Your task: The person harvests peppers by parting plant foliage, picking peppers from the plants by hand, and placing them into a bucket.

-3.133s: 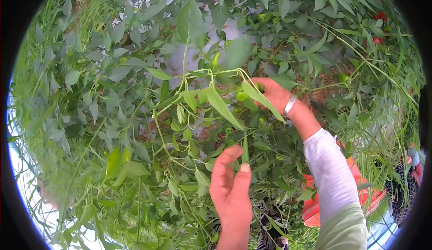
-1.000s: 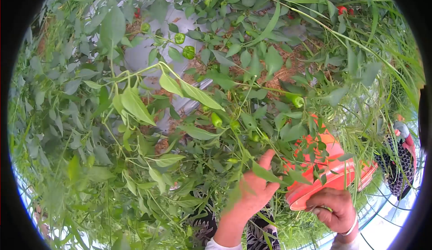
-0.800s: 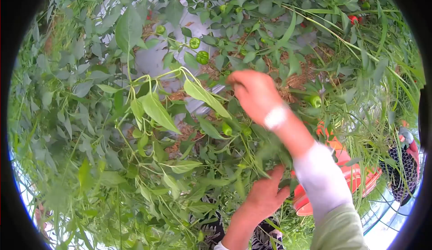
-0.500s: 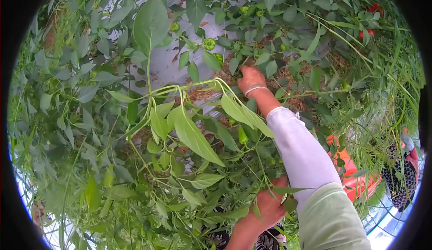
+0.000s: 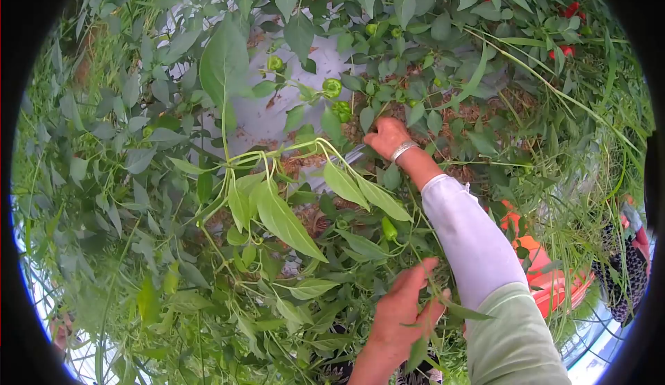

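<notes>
Many leafy green plants [image 5: 138, 160] spread all around a pale drooping branch [image 5: 294, 147], my landmark here. Next in size is the grey sheeting [image 5: 263, 118] on the ground, showing above and behind that branch. A white-and-green sleeve [image 5: 474, 250] reaches in to its right, and farther right, past the sleeve, sit a red-orange container [image 5: 554, 288] and some dark patterned cloth [image 5: 620, 274]. The left hand [image 5: 398, 316], below and right of the branch, is open, thumb and fingers parted, with thin stems and leaves across it. The right hand [image 5: 389, 139], just right of the branch, has its fingers bent in among leaves; I can't tell whether it grips anything. A silvery bracelet [image 5: 404, 150] circles that wrist. Smallest are the peppers: two round green peppers [image 5: 332, 87] above the branch's right end, near the right hand, one pointed green pepper [image 5: 389, 228] below that end, above the left hand, and red peppers [image 5: 571, 11] far up and right.
</notes>
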The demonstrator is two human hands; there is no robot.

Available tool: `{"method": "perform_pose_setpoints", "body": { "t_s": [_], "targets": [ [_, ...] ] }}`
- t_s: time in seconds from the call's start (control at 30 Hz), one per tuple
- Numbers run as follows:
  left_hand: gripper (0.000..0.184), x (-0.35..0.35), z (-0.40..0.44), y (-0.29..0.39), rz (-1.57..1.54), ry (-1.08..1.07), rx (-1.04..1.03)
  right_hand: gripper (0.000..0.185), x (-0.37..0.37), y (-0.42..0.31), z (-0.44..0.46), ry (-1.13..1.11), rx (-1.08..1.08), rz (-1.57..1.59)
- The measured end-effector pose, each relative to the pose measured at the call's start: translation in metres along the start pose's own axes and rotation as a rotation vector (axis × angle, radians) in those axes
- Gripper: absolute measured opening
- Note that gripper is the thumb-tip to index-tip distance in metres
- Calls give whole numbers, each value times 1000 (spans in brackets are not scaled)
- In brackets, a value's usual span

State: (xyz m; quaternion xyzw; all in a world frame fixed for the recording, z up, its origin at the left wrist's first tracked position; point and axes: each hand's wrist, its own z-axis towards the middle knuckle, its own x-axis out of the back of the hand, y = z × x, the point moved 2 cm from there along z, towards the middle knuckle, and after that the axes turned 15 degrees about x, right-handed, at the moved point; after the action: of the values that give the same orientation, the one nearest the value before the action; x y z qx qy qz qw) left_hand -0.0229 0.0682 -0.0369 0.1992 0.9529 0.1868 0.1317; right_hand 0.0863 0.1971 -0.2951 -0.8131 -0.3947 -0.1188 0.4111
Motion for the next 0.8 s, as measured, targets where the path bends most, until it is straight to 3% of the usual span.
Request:
{"method": "perform_pose_setpoints", "body": {
  "t_s": [0.13,0.2,0.23,0.27,0.33,0.37,0.4,0.43,0.47,0.57,0.67,0.7,0.8],
  "targets": [
    [49,10,1,3,-33,138,81,29,9,-1,-16,93,198,64],
    [49,12,1,4,-163,138,60,26,5,12,-22,124,-127,720],
    [49,13,0,8,-180,122,63,31,16,4,-28,211,-309,801],
    [49,14,-1,10,-182,123,64,42,18,9,-24,227,-278,768],
    [48,17,0,12,-173,102,109,46,16,6,-11,276,-67,903],
    [48,17,1,7,-172,107,111,46,11,4,-4,273,-66,906],
    [48,16,2,0,-236,102,53,47,1,-1,5,106,-24,911],
    [47,16,3,-3,-301,96,-7,47,-8,-7,11,-58,18,908],
    [47,17,1,2,-302,97,-8,47,-19,-9,16,-58,20,908],
    [46,22,-4,20,-284,131,41,41,-29,-26,12,165,347,232],
    [46,22,-5,18,-230,123,119,41,-35,-28,20,-34,168,80],
    [45,21,-4,14,-300,124,87,44,-34,-26,14,36,66,175],
    [44,20,-6,11,-386,122,68,38,-28,-23,-1,209,173,48]
  ]
}}
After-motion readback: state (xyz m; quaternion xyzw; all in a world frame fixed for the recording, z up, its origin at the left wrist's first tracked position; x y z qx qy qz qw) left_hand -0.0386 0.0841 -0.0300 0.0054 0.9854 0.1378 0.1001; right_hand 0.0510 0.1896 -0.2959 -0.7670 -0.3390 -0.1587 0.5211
